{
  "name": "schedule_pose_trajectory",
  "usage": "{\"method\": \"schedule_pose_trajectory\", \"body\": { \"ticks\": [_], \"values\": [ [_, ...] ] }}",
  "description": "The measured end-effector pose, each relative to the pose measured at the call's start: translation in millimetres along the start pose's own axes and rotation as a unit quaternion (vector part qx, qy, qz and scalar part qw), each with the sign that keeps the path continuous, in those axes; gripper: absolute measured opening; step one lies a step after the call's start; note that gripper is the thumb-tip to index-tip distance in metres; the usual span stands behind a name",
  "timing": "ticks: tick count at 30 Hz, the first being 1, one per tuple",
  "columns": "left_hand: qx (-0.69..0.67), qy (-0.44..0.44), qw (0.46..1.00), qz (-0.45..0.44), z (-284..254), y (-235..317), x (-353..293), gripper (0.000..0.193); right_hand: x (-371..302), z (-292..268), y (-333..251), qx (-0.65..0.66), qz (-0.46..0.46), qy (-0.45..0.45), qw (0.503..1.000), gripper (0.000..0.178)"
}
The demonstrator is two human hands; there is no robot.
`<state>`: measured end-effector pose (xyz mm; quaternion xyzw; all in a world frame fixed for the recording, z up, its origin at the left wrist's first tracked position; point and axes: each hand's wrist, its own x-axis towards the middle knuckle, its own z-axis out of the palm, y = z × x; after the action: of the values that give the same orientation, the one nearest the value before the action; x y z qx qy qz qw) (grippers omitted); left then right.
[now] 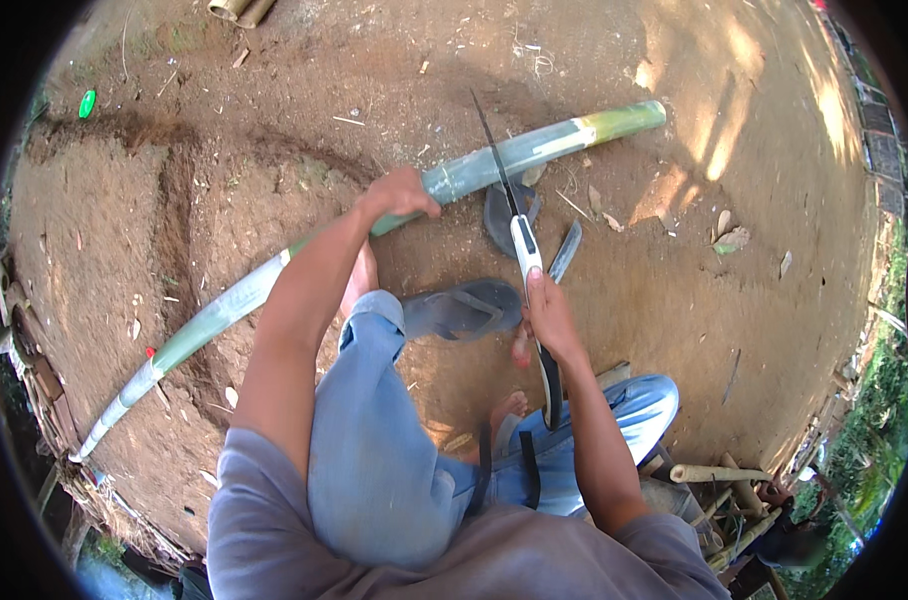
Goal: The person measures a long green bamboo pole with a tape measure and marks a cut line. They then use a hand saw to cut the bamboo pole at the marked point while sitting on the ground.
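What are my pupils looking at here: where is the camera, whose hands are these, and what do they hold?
There is no machine here, just a person working bare-handed. The single picture comes from a wide fisheye camera on their head, looking down, so straight edges bend near the rim. The left hand grips a long green bamboo pole. The right hand holds a saw by its white-and-black handle; its dark blade crosses the pole in the view, though contact is hard to judge. On the bare brown ground lie dark sandals and, at upper left, a small bright green object.
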<state>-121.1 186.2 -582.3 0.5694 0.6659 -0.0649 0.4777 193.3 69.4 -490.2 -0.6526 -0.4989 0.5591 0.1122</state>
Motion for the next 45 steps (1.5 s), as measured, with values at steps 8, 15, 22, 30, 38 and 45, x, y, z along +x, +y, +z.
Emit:
{"method": "schedule_pose_trajectory", "body": {
  "ticks": [8,15,22,30,38,45],
  "values": [
    [0.170,0.278,0.943,0.072,54.7,11.6,-46.9,0.059,-30.8,-16.6,-16.0,0.029,0.052,-0.047,0.997,0.057],
    [0.160,0.233,0.958,0.043,64.4,3.9,-40.0,0.072,-16.8,-10.9,7.0,0.004,0.028,-0.039,0.999,0.057],
    [-0.011,0.235,0.972,0.013,58.5,4.1,-30.1,0.054,-17.6,7.7,8.1,0.005,-0.042,-0.063,0.997,0.051],
    [0.016,0.252,0.967,-0.030,59.8,23.7,-28.6,0.046,-15.5,20.5,-16.4,-0.096,-0.014,-0.108,0.989,0.059],
    [0.053,0.279,0.958,-0.037,62.3,27.9,-29.1,0.047,-13.5,22.1,-3.8,-0.120,-0.025,-0.105,0.987,0.059],
    [0.058,0.277,0.958,-0.044,61.7,30.4,-29.6,0.048,-21.4,23.2,-4.0,-0.120,-0.035,-0.097,0.987,0.057]
  ]
}}
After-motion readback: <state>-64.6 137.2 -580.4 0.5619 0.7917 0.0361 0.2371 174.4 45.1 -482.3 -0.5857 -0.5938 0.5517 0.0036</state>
